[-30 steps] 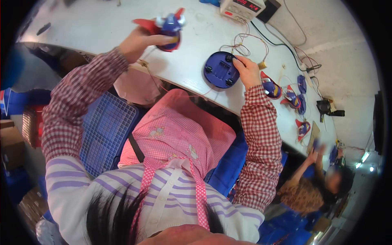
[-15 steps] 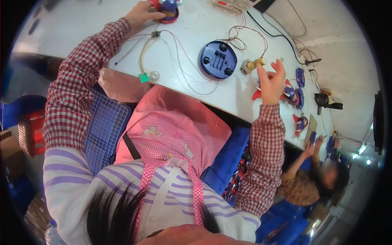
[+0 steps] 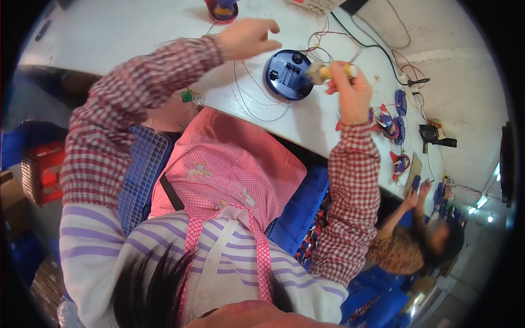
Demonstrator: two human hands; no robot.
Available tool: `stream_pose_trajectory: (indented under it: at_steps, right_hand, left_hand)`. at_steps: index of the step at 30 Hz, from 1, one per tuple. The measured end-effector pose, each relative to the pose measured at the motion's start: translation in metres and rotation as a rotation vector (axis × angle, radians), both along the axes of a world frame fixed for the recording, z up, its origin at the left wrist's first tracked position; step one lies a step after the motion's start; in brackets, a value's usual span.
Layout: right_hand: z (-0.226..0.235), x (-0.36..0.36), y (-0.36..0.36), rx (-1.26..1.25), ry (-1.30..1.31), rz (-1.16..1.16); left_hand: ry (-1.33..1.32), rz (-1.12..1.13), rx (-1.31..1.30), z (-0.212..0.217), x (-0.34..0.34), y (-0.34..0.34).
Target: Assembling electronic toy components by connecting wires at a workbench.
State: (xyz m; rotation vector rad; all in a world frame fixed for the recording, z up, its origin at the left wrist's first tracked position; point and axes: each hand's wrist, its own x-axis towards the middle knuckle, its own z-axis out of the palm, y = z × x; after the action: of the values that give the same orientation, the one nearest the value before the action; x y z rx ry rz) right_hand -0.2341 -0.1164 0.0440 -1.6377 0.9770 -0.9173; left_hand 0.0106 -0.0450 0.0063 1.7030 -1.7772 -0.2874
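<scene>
My right hand [image 3: 353,93] grips a short yellow, stubby piece with a greyish end [image 3: 316,72], blurred by motion. Its grey end hangs over the right edge of a round dark blue plastic housing [image 3: 283,86] lying on the white table. My left hand [image 3: 249,38] is above the table, left of that housing, fingers stretched out to the right and holding nothing. Behind it stands a red and blue plastic piece [image 3: 222,11]. Thin wires run under my left arm. A small green circuit board [image 3: 187,95] and a round clear disc [image 3: 198,99] hang at the table's near edge.
Several red and blue toy-like parts [image 3: 402,164] lie along the right of the table [image 3: 322,128]. A power strip [image 3: 314,4] and cables are at the back. Another person [image 3: 407,249] works farther right. A blue crate [image 3: 143,164] stands below the table.
My left hand has let go of the red and blue piece and moved right and nearer. My right hand has taken up the yellow-and-grey piece and brought it left to the housing.
</scene>
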Motion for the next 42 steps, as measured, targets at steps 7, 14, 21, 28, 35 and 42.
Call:
stream_pose_trajectory:
  at_steps: [7,14,21,28,35,42]
  right_hand:
    - [-0.030,0.022,0.020,-0.486,0.152,0.118]
    - [-0.036,0.022,0.026,-0.757,0.312,0.162]
    - [-0.039,0.025,0.026,-0.722,0.382,0.209]
    - [-0.037,0.032,0.017,-0.404,0.369,0.238]
    - [-0.023,0.024,0.064,-0.583,0.294,-0.016]
    - [-0.040,0.060,0.148,-0.406,0.151,0.486]
  left_hand:
    - [0.015,0.060,0.216,-0.032,-0.037,-0.014]
    - [0.019,0.098,0.191,-0.036,-0.043,-0.013]
    - [0.003,0.190,0.096,-0.046,-0.048,-0.014]
    - [0.123,0.135,0.152,-0.035,-0.040,-0.009]
    - [0.408,0.160,-0.227,0.011,0.024,0.101]
    - [0.333,0.331,-0.100,-0.049,0.001,0.196]
